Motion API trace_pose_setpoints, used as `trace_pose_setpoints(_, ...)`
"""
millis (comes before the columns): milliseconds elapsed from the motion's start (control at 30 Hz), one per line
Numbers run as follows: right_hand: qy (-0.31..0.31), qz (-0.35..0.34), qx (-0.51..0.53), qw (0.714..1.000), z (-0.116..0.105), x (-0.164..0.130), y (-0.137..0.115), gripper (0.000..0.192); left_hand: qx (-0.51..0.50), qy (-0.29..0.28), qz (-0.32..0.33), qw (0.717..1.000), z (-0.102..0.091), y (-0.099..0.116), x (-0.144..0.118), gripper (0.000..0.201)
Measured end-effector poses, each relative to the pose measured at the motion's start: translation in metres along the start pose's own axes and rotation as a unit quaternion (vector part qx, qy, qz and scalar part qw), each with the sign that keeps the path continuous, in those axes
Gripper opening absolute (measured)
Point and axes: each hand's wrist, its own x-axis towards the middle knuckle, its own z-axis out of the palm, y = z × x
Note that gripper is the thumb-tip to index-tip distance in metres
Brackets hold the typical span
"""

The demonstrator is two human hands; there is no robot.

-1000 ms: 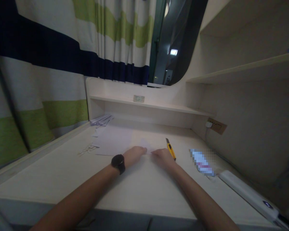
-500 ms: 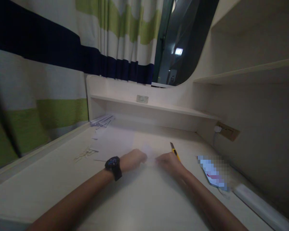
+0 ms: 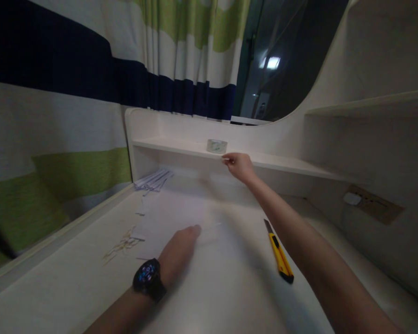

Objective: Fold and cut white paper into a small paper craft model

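Observation:
My right hand (image 3: 239,167) is up at the front edge of the low back shelf, just below and to the right of a clear roll of tape (image 3: 217,146). Its thumb and fingertips are pinched together; what they hold, if anything, is too small to make out. My left hand (image 3: 182,245), with a black watch on the wrist, is low over the desk with its fingers closed. A thin white piece of paper (image 3: 209,234) shows at its fingertips, blurred against the pale desktop. Behind it lies a white sheet of paper (image 3: 174,204).
A yellow box cutter (image 3: 280,257) lies blade out beside my right forearm. Thin paper strips (image 3: 155,180) are piled at the back left corner. Small pale sticks or scraps (image 3: 123,243) lie at left. A plug sits in the wall socket (image 3: 376,204) at right.
My right hand has left the left hand and reached up and away to the shelf edge by the tape. The left hand has stayed low with the paper. The view has turned slightly.

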Motion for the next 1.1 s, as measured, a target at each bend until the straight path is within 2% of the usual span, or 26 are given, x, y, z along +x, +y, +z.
trace_pose_setpoints(100,0.030,-0.006,-0.064,0.997,0.005,0.052,-0.002,0.037,-0.053,0.027,-0.027,0.998,-0.004,-0.003,0.003,0.016)
trace_pose_setpoints(200,-0.024,0.040,-0.103,0.994,0.012,0.082,0.000,0.039,-0.078,0.051,-0.054,0.994,-0.001,-0.011,0.006,0.017)
trace_pose_setpoints(333,-0.078,0.070,-0.089,0.991,0.023,0.100,0.004,0.034,-0.088,0.084,-0.049,0.991,0.005,-0.022,0.008,0.034)
trace_pose_setpoints(400,-0.071,0.066,-0.078,0.992,0.026,0.102,0.004,0.033,-0.085,0.107,-0.036,0.990,0.006,-0.025,0.008,0.040)
trace_pose_setpoints(500,-0.040,0.058,-0.054,0.996,0.022,0.097,0.003,0.034,-0.085,0.138,-0.033,0.986,0.005,-0.027,0.009,0.038)
trace_pose_setpoints(600,0.003,0.024,-0.014,1.000,0.004,0.075,0.003,0.033,-0.083,0.160,-0.034,0.983,0.004,-0.027,0.011,0.032)
trace_pose_setpoints(700,0.034,-0.046,0.031,0.998,-0.019,0.031,0.003,0.029,-0.093,0.185,-0.035,0.978,0.004,-0.027,0.012,0.025)
trace_pose_setpoints(767,0.019,-0.084,0.065,0.994,-0.031,-0.008,0.006,0.026,-0.097,0.195,-0.034,0.975,0.005,-0.026,0.012,0.022)
trace_pose_setpoints(833,-0.024,-0.102,0.087,0.991,-0.033,-0.048,0.011,0.022,-0.094,0.192,-0.028,0.977,0.005,-0.023,0.011,0.021)
trace_pose_setpoints(967,-0.114,-0.065,0.062,0.989,-0.009,-0.109,0.029,0.015,-0.081,0.167,-0.022,0.982,0.008,-0.017,0.008,0.022)
trace_pose_setpoints(1100,-0.172,0.026,-0.024,0.985,0.027,-0.133,0.048,0.015,-0.073,0.142,-0.025,0.987,0.016,-0.019,0.008,0.022)
